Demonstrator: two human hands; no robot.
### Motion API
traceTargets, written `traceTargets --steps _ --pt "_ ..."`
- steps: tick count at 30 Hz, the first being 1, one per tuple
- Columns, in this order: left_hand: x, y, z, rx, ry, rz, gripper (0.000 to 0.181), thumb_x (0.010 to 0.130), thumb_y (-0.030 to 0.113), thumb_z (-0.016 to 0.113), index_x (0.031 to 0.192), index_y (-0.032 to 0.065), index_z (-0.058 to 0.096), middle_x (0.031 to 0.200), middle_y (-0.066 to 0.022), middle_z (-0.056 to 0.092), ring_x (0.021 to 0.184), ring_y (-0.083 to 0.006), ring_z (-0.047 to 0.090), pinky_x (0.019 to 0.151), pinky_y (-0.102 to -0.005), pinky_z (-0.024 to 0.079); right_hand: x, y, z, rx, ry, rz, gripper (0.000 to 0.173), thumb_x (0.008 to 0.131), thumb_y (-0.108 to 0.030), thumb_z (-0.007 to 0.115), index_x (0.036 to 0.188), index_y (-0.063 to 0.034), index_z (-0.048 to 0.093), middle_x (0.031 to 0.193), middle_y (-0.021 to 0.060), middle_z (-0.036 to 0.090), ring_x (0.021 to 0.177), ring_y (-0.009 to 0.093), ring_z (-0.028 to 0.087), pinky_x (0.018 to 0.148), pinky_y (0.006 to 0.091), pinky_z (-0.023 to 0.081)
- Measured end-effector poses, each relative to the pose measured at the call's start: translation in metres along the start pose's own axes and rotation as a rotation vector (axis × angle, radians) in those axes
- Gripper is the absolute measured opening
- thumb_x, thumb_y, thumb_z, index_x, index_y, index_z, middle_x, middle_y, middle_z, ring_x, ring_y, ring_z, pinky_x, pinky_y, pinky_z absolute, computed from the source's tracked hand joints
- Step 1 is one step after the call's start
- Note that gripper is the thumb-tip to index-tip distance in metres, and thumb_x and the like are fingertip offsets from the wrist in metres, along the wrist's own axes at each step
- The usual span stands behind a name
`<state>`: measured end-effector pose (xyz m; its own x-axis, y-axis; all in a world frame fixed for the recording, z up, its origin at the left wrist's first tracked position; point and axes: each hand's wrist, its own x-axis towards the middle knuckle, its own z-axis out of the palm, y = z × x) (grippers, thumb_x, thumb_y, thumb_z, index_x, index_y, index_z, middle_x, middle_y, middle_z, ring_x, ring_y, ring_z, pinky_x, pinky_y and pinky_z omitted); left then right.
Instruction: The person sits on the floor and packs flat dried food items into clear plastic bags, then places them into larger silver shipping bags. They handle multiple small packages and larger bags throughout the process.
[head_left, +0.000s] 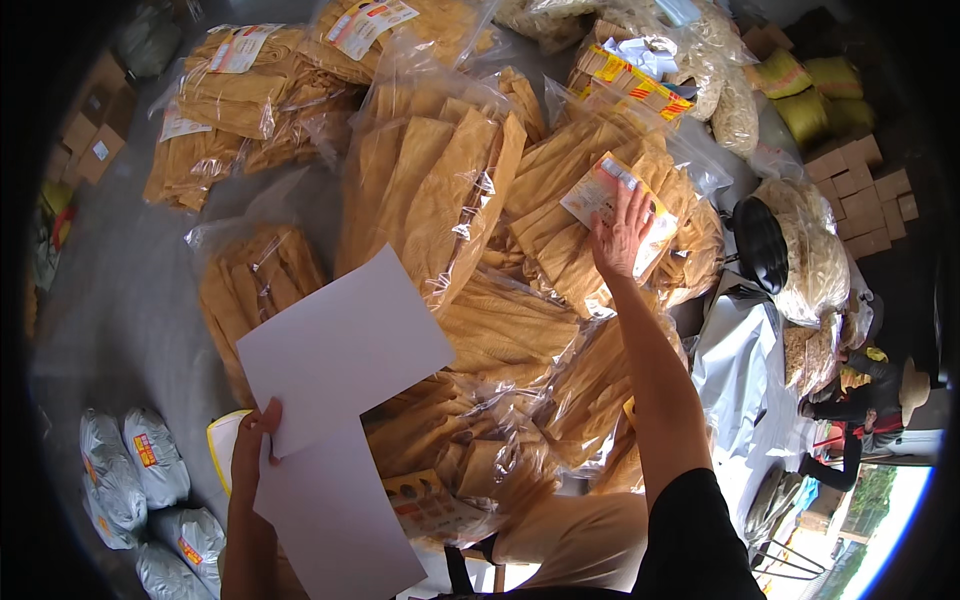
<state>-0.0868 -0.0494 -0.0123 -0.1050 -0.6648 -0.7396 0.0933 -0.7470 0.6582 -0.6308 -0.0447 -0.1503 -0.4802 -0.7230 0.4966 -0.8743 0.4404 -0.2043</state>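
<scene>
My left hand (259, 439) grips white paper sheets (345, 330) at the lower left, thumb on top. They fan into two overlapping pieces above the bags. My right hand (622, 232) lies flat, fingers spread, on a printed label (592, 196). That label rests on a clear plastic bag (555, 247) of folded tan dried sheets, which look like tofu skin. Beside it stands a taller bag (427, 180) of the same sheets. Another labelled bag (442, 510) lies close to my legs, partly covered by the paper.
Labelled bags (232, 82) are heaped at upper left. A cardboard box (630, 79) holds crumpled paper. Grey parcels (154, 457) sit at lower left. At right are a black stool seat (757, 244), silver sheeting (739, 367) and a person in a straw hat (877, 405).
</scene>
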Motion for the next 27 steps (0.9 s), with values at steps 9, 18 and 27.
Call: traceTargets --steps 9,18,27 --pt "-0.014 0.008 0.02 -0.144 -0.028 0.09 0.031 0.084 0.039 0.063 0.075 0.0109 0.053 0.049 0.0039 0.042 0.039 -0.0066 0.041 0.042 -0.0169 0.035 -0.11 0.036 0.003 0.098 -0.285 0.51 0.08 0.091 -0.042 0.042 0.143 0.0051 0.004 0.149 0.0295 -0.002 0.14 0.039 -0.003 0.112 0.0495 0.003" --pt "-0.026 0.019 0.006 -0.347 -0.082 0.277 0.031 0.092 0.037 0.053 0.074 0.0117 0.05 0.044 0.0052 0.034 0.038 -0.0079 0.042 0.042 -0.0178 0.036 -0.2 -0.044 0.0 -0.014 -0.799 0.161 0.073 0.091 -0.04 0.046 0.145 -0.0032 0.012 0.152 0.0149 0.009 0.141 0.035 0.005 0.108 0.0583 0.01" --pt "-0.043 0.027 -0.016 -0.106 0.176 0.622 0.033 0.085 0.03 0.066 0.097 -0.0008 0.06 0.086 -0.0073 0.064 0.069 -0.0123 0.061 0.061 -0.0236 0.049 -0.195 -0.117 -0.061 0.987 -1.361 0.075 0.069 0.087 -0.057 0.051 0.135 -0.0075 0.042 0.142 0.0199 0.033 0.134 0.034 0.026 0.109 0.0401 0.026"
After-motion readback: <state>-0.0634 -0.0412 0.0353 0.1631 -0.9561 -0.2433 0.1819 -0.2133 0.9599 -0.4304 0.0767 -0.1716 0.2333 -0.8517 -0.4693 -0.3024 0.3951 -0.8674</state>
